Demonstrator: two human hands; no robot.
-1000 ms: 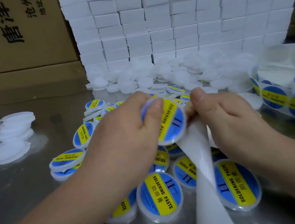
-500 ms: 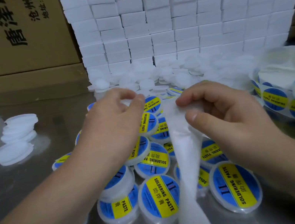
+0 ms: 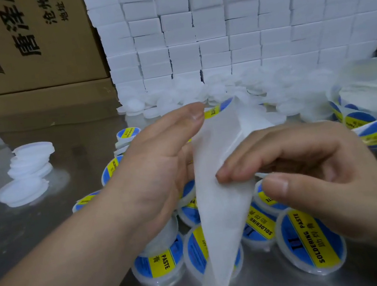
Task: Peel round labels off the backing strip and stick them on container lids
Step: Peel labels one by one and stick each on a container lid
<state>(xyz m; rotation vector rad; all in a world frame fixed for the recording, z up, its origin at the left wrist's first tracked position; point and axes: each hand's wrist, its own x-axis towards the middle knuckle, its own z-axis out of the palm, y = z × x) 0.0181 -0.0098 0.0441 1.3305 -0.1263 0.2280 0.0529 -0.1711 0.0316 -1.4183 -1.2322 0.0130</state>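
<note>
Freed of the piece it held a second earlier, the left hand (image 3: 159, 170) had reached a round blue-and-yellow label (image 3: 220, 108) atop the translucent white backing strip (image 3: 221, 212), grip unclear. The right hand (image 3: 324, 170) pinched that strip over labelled clear plastic lids (image 3: 311, 239): likely the next peel.

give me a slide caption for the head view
Right hand holds a white paper backing strip beside the left hand, above round translucent lids bearing blue-and-yellow labels.
</note>
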